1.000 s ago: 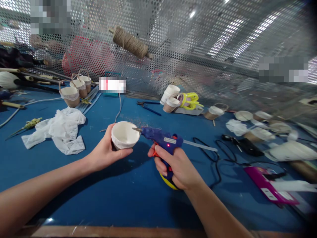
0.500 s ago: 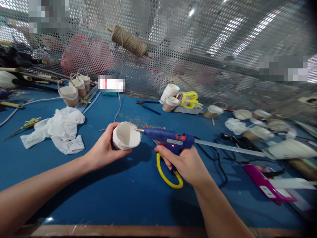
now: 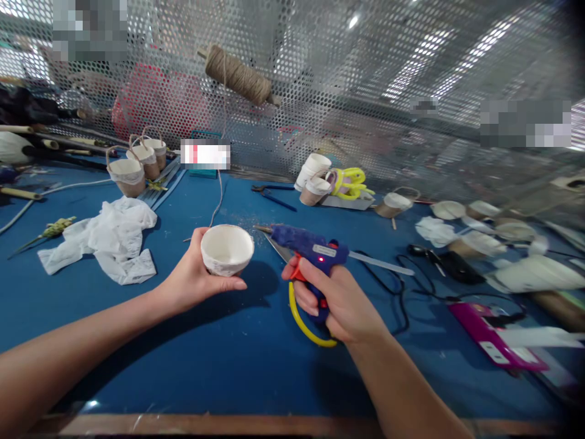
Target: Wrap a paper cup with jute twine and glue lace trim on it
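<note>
The cup (image 3: 226,263) is in the left grip (image 3: 196,274) — thumb and fingers clamped around its side — held above the blue surface (image 3: 256,366). It looks white inside, lacy at its rim, mouth tipped upward. Right of the cup, the right grip (image 3: 336,302) is wrapped round a glue gun (image 3: 295,239), nozzle just apart from the cup; left of it lies white fabric (image 3: 116,238).

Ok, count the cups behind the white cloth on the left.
3: front cup, nearest the cloth; middle cup, just behind that; back cup, farthest off. Others could be hidden behind them.
</note>
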A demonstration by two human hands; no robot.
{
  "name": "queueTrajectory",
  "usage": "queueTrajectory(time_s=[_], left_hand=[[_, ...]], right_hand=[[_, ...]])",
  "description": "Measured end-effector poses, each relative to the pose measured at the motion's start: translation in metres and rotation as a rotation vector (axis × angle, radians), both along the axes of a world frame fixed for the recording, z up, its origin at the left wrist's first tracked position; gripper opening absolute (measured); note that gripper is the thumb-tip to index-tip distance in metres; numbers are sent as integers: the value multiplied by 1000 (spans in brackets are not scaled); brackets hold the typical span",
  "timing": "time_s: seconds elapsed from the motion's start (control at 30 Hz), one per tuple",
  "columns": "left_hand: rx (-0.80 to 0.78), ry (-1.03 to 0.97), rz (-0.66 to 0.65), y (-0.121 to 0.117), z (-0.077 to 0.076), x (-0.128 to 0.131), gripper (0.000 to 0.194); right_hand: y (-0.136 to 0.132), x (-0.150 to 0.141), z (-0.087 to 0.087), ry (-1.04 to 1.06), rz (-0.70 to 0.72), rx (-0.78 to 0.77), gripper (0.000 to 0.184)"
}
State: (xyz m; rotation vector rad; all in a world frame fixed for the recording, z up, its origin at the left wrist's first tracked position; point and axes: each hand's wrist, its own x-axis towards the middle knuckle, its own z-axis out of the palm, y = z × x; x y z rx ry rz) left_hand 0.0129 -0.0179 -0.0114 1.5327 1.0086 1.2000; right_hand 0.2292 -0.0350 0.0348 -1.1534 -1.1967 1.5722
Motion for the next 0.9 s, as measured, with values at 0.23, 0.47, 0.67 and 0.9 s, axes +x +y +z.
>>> queueTrajectory(time_s=[0.23, 0.47, 0.67, 0.9], left_hand=[[36, -15, -69, -4, 3, 1, 79], [43, 42, -66, -5, 6, 0, 73], [61, 18, -36, -4, 5, 1, 69], [109, 75, 11, 0, 0, -1, 64]], right_hand=[[0, -10, -6, 200, 2, -145, 28], [-2, -13, -8, 228, 22, -187, 27], [-2, -10, -10, 63, 38, -91, 28], [-5, 0, -1, -579, -35, 191, 36]])
